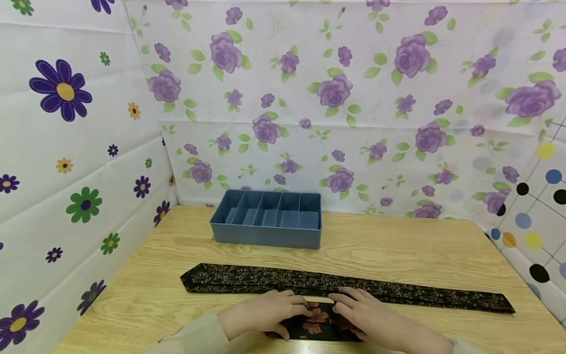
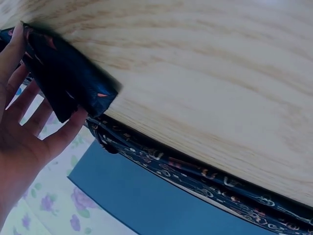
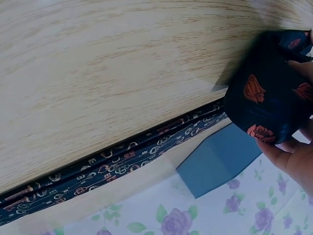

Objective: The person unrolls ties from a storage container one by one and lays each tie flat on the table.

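A dark necktie with orange-red flowers lies folded near the front of the table, between my two hands. My left hand holds its left end; in the left wrist view, thumb and fingers grip the tie's edges. At the other end, my right hand grips the tie where it bends round in a loop, as the right wrist view shows. Just beyond both hands, a second dark necktie, patterned with small key-like shapes, stretches lengthwise across the table, its pointed end at left.
Behind the ties stands a blue-grey box with several compartments side by side. The wooden table meets a flower-printed cloth at the back, and more printed cloth hangs at both sides.
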Demonstrator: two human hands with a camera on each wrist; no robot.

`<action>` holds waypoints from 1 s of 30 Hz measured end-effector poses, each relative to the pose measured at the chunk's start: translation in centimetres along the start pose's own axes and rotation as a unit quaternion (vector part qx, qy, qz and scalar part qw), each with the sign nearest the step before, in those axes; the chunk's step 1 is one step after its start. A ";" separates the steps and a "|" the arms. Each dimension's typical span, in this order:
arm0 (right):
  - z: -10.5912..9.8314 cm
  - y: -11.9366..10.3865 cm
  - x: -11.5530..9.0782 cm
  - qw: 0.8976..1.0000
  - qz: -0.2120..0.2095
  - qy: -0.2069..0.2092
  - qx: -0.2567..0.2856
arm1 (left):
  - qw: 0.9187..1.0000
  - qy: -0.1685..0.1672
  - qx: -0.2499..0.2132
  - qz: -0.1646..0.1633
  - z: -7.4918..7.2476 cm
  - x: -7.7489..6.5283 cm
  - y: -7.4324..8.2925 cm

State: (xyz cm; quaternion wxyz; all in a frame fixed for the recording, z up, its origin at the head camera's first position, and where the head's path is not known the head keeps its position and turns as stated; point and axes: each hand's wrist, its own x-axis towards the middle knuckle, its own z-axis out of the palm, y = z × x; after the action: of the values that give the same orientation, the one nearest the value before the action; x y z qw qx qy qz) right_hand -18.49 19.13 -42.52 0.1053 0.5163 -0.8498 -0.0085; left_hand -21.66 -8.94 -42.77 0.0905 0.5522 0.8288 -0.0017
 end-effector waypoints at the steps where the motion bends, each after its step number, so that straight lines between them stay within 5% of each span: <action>1: 0.0 0.0 0.0 1.000 -0.001 0.002 0.000 | 1.000 0.000 0.004 0.001 -0.1 0.1 0.0; 21: 0.0 0.3 -0.4 1.000 -0.009 0.018 -0.013 | 0.994 -0.045 0.104 -0.002 -1.4 1.6 1.1; 30: -0.3 0.3 -0.6 1.000 0.008 -0.007 -0.003 | 0.994 -0.051 0.091 0.019 -1.5 3.3 1.8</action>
State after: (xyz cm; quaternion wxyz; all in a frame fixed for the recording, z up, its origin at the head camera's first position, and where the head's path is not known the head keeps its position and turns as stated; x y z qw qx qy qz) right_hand -18.44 19.83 -42.29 0.1011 0.5091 -0.8546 -0.0138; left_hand -21.47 -5.10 -41.66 0.0819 0.5730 0.8090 -0.1030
